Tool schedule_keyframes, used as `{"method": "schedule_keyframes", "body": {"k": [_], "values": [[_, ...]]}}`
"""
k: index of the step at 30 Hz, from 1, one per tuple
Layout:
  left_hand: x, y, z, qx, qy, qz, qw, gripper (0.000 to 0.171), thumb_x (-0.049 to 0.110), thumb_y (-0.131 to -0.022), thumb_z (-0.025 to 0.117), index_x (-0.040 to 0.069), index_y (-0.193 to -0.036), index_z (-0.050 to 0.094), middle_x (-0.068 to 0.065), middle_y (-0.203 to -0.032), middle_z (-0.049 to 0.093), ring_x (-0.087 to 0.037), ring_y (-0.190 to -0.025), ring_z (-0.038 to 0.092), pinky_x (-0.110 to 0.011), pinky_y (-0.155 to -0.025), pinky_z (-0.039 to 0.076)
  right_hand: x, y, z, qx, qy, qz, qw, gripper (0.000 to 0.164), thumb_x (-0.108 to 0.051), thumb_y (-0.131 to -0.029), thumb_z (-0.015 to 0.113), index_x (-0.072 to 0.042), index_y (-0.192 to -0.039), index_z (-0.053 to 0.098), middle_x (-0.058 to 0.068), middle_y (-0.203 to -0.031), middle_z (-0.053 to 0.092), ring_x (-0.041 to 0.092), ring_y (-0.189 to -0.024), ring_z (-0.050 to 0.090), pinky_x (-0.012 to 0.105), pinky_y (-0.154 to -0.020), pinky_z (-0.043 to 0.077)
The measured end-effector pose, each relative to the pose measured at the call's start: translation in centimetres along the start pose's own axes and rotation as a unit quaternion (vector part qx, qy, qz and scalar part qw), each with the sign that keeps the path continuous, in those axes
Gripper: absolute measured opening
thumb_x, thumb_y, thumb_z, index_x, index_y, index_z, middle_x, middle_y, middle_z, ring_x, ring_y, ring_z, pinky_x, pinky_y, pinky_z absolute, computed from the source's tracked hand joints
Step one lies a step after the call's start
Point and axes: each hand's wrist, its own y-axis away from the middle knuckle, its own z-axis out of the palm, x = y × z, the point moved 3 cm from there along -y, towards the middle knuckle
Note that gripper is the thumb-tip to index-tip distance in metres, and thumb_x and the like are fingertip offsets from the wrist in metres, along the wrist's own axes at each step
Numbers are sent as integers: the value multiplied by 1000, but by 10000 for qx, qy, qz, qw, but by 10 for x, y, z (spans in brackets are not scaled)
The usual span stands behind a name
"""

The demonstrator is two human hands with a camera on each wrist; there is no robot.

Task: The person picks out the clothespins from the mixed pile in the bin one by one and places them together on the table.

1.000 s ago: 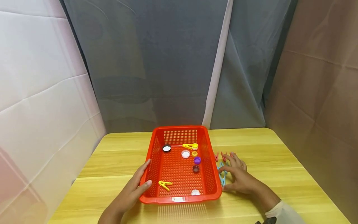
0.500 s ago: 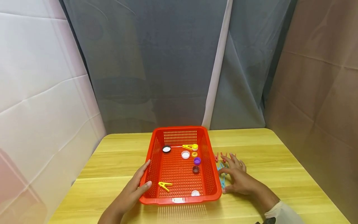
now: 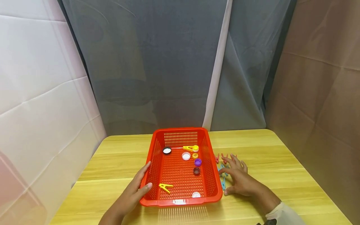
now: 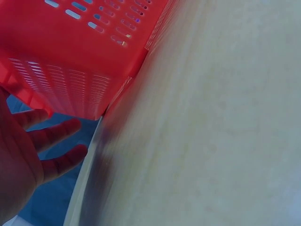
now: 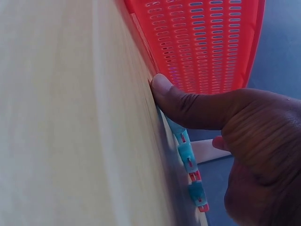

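A red plastic basket (image 3: 180, 201) stands on the wooden table. My left hand (image 3: 130, 193) rests at its left side with the thumb reaching over the rim. In the left wrist view, three fingers of that hand stretch out straight and spread near the basket wall. Right of the basket, my right hand (image 3: 240, 179) lies spread over a group of clothespins. A blue clothespin (image 3: 223, 184) shows by its thumb, and a red clothespin (image 3: 217, 158) lies farther back; others are partly hidden under the fingers. The right wrist view shows the thumb lowered to the tabletop beside blue clothespins (image 5: 187, 156).
Inside the basket are a yellow clothespin (image 3: 166, 187), another one at the back, and several bottle caps, among them a purple cap (image 3: 198, 162), a black-rimmed cap (image 3: 167, 150) and a dark brown cap (image 3: 196, 171). Cloth curtains (image 3: 157, 68) enclose the table (image 3: 123, 156).
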Motion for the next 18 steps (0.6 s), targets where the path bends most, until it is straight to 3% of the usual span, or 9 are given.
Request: {"method": "schedule_keyframes", "body": {"k": [6, 9, 13, 18], "values": [[0, 2, -1, 46, -78, 22, 10000, 69, 22, -102, 51, 24, -160, 14, -10, -164, 19, -43, -144, 30, -22, -97, 45, -5, -2, -3, 146, 178, 67, 9997, 75, -58, -49, 88, -38, -117, 64, 11, -163, 26, 45, -151, 1, 74, -107, -1], [1, 2, -2, 58, -73, 93, 9999, 69, 21, -102, 51, 24, -160, 14, -9, -164, 19, -40, -145, 29, -22, -100, 43, -8, -3, -8, 221, 220, 182, 9993, 76, -48, -51, 91, -29, -119, 66, 9, -162, 26, 44, -151, -1, 74, -106, 2], [2, 1, -1, 37, -27, 208, 9998, 69, 19, -102, 51, 23, -160, 14, -9, -164, 19, -38, -146, 28, -22, -104, 40, -10, -4, -16, 419, 198, 286, 9985, 67, -31, -57, 93, -22, -118, 67, 7, -158, 34, 44, -149, 2, 73, -102, 7], [2, 1, -2, 30, -15, 251, 9997, 68, 19, -102, 51, 22, -160, 15, -10, -164, 20, -37, -146, 28, -22, -105, 40, -15, -5, -28, 1132, 146, 55, 9934, 48, -19, -63, 91, -20, -107, 71, 7, -141, 54, 41, -143, 23, 66, -96, 18]]}}
